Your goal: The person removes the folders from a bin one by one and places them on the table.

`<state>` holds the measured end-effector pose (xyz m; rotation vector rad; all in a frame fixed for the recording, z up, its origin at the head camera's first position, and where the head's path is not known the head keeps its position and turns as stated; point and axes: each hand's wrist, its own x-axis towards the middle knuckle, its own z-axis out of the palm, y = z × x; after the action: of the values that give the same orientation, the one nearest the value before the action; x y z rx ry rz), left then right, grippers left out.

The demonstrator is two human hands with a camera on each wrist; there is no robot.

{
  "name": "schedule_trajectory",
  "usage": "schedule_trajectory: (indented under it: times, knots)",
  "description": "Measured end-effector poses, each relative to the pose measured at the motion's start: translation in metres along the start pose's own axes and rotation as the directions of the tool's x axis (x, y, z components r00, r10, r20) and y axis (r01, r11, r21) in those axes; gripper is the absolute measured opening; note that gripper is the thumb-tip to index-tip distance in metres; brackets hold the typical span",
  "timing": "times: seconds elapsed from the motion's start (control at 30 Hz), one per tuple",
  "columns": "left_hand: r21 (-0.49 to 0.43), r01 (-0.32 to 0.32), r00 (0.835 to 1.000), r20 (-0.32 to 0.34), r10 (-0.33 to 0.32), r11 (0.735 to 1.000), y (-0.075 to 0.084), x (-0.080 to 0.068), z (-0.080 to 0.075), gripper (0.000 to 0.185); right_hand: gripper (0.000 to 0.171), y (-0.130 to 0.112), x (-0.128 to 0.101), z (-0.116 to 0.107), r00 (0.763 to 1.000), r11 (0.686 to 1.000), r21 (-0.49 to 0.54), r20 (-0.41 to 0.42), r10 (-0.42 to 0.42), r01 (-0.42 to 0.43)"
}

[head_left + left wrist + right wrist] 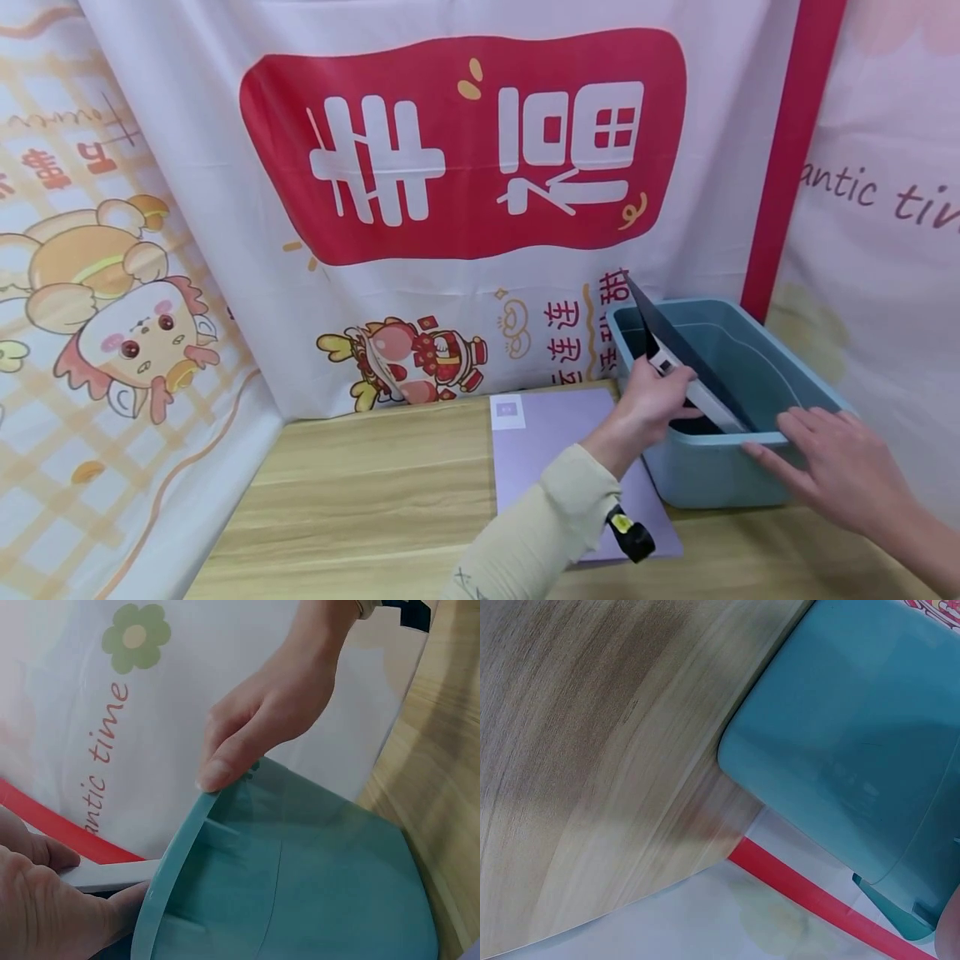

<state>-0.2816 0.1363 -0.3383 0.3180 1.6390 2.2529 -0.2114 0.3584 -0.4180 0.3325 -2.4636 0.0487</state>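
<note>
My left hand (649, 400) pinches a dark, flat folder-like thing with a white edge (712, 406), tilted inside a teal plastic bin (720, 479). Its upper corner sticks out above the bin's far rim, and its lower end is down in the bin. In the left wrist view, the left thumb and fingers (56, 915) grip the white edge right beside the rim. My right hand (843, 458) holds the bin's near right rim, with fingers over the edge and thumb along the outside. The right wrist view shows mostly the bin's outer wall (840, 742).
A light purple folder (540, 467) with a white label lies on the wooden table (360, 500), left of the bin and partly under my left forearm. Printed cloth (465, 150) hangs behind the table and at both sides. A black strap end dangles from the left sleeve.
</note>
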Motion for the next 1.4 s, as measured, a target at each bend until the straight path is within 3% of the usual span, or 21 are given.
schedule_trajectory:
  times: [0.33,0.7,1.13,1.4]
  knots:
    - [-0.033,-0.005,0.998,0.061,0.007,0.999,0.003,-0.001,-0.015,0.035,0.046,0.001,0.000,0.000,0.999,1.000,0.006,0.036,0.023,-0.023]
    - [-0.002,-0.046,0.992,0.121,0.046,0.999,0.008,-0.007,-0.028,0.028,0.044,0.002,0.002,0.001,1.000,1.000,0.013,0.024,0.013,-0.014]
    - [0.027,-0.093,0.989,0.117,0.090,0.995,0.010,-0.012,-0.038,0.031,0.045,0.002,0.001,0.000,0.999,1.000,0.007,0.028,0.017,-0.017]
    - [0.038,-0.082,0.994,0.078,0.079,0.996,0.009,-0.013,-0.040,0.028,0.045,0.003,0.001,0.001,1.000,1.000,0.007,0.026,0.017,-0.017]
